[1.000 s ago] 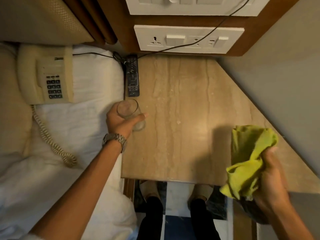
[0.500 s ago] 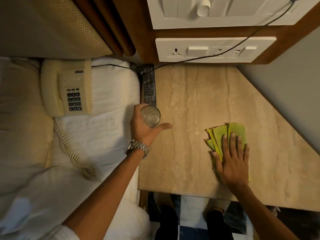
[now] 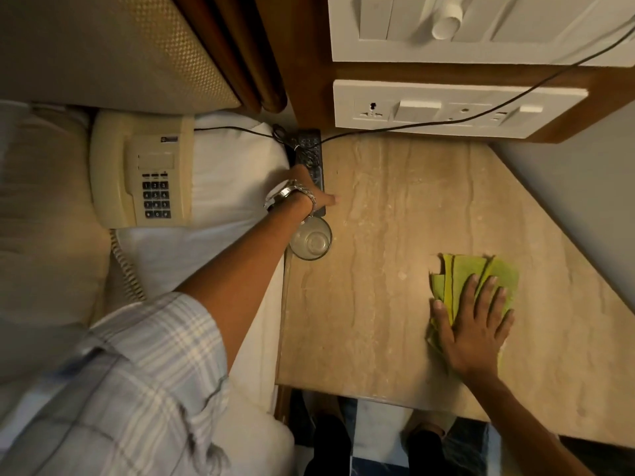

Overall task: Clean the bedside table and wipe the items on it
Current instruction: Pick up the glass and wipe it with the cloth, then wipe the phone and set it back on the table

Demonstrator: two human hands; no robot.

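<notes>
on the worktop (image 3: 395, 218), right hand (image 3: 470, 338) pins the cloth (image 3: 460, 269), fingers (image 3: 476, 290) flat; left hand (image 3: 309, 190) on the remote (image 3: 309, 146), hold unclear; mind the glass (image 3: 311, 240).

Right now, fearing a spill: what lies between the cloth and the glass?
Bare tabletop only, between the cloth and the glass, seen in the head view.
</notes>
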